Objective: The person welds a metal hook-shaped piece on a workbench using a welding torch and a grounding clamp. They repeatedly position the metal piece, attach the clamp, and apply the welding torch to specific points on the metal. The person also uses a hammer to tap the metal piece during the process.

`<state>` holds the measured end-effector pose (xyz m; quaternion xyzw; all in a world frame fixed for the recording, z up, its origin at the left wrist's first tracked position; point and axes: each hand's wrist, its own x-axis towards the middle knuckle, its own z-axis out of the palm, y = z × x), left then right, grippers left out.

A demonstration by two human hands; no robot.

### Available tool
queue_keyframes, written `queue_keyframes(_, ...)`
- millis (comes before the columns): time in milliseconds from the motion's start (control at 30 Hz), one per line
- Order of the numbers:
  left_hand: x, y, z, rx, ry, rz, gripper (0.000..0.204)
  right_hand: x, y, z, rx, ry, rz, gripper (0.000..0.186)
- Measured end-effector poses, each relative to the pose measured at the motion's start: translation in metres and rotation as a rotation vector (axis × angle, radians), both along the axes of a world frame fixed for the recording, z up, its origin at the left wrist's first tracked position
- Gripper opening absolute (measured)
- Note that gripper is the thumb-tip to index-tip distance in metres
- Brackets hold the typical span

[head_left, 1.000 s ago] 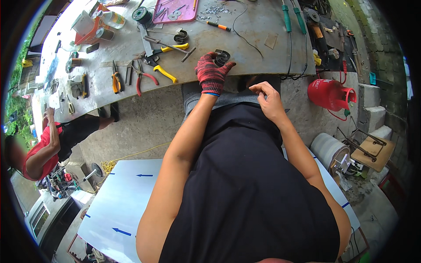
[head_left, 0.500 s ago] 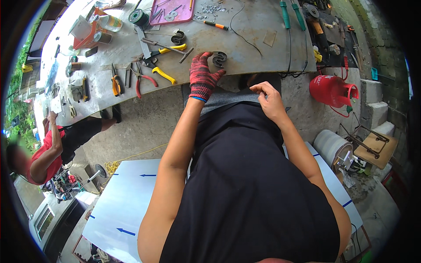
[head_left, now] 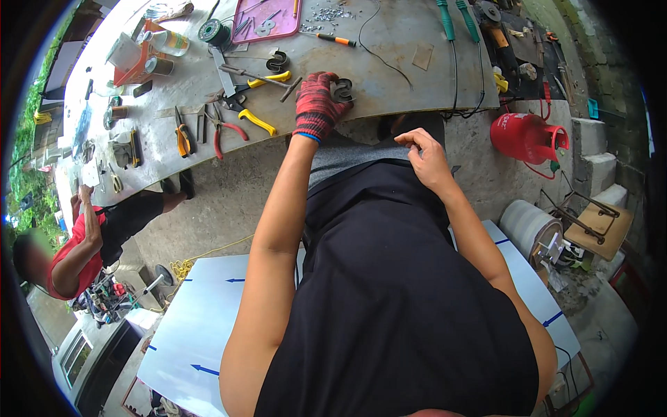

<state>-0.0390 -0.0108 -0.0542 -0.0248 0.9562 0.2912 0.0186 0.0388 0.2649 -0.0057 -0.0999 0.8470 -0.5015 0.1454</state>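
At the near edge of the grey metal workbench (head_left: 385,87), a dark, curved piece of metal strip (head_left: 342,91) lies against the left hand (head_left: 319,108), which wears a red-and-black knitted glove. Its fingers are half open and bent around the piece's left side, with the thumb below; whether they actually grip it, I cannot tell. The bare right hand (head_left: 426,158) is in front of the body, off the bench, its fingers loosely curled and partly open, with nothing visible in them.

Toward the far side, a shallow pink plastic tray (head_left: 288,29) holds nails, flat grey metal pieces and a slim orange stick. Small loose silvery hardware (head_left: 330,14) is scattered just beside it. Farther left, an orange plastic basket (head_left: 128,76) has a white container (head_left: 124,50) in it; a clear plastic bottle (head_left: 170,44) and a cylindrical metal can (head_left: 160,66) are at its right side, their contents too unclear to tell. A green-wound spool (head_left: 214,32) is near the tray.
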Motion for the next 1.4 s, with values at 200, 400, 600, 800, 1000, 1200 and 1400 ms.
queue_keyframes(200,0.022,0.019,-0.001,-0.009,0.374,0.145,0.070,0.001,-0.003,0.001,0.013,-0.004,0.018,0.034)
queue_keyframes(400,0.022,0.027,0.012,-0.010,0.343,0.191,0.071,-0.004,-0.007,0.002,-0.006,0.024,0.031,0.035)
queue_keyframes(600,0.019,0.025,0.015,-0.019,0.290,0.202,0.070,-0.003,-0.007,0.002,-0.010,0.019,0.030,0.035)
queue_keyframes(800,0.020,0.026,0.015,-0.038,0.355,0.204,0.069,-0.001,-0.006,0.001,-0.003,0.016,0.037,0.034)
queue_keyframes(1000,0.019,0.028,0.018,-0.024,0.378,0.207,0.067,-0.007,-0.009,0.004,-0.004,0.036,0.044,0.034)
queue_keyframes(1200,0.019,0.029,0.022,-0.038,0.346,0.216,0.067,-0.008,-0.009,0.004,0.003,0.036,0.055,0.034)
queue_keyframes(1400,0.018,0.030,0.018,-0.047,0.273,0.222,0.066,-0.008,-0.008,0.002,0.000,0.039,0.057,0.035)
